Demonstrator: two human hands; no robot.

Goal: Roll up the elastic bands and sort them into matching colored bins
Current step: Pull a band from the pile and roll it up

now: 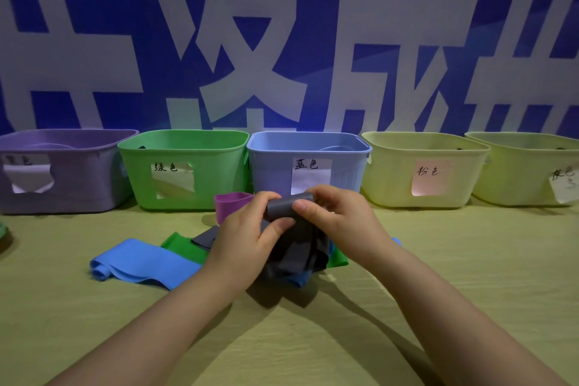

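Now the grey band (289,205) is held up above the table (454,276), just in front of the blue bin (272,166). Its top end is wound into a short roll and the loose tail droops onto the pile below. One end of the roll is pinched by the curled fingers and thumb of the left hand (247,229), the other by those of the right hand (338,216).

The material is judged thin, light, floppy and stretchy, likely to spring open if released. Hold is best taken at the roll's two ends, with thumbs pressed on the wrap.

Under the tail, a blue band (141,263) and a green band (181,246) are laid flat and overlapped, and could be dragged along. A purple band (232,204) is seen behind the left hand. The far-right yellow bin (526,178), its note partly cut off, is reckoned the grey one, well apart.
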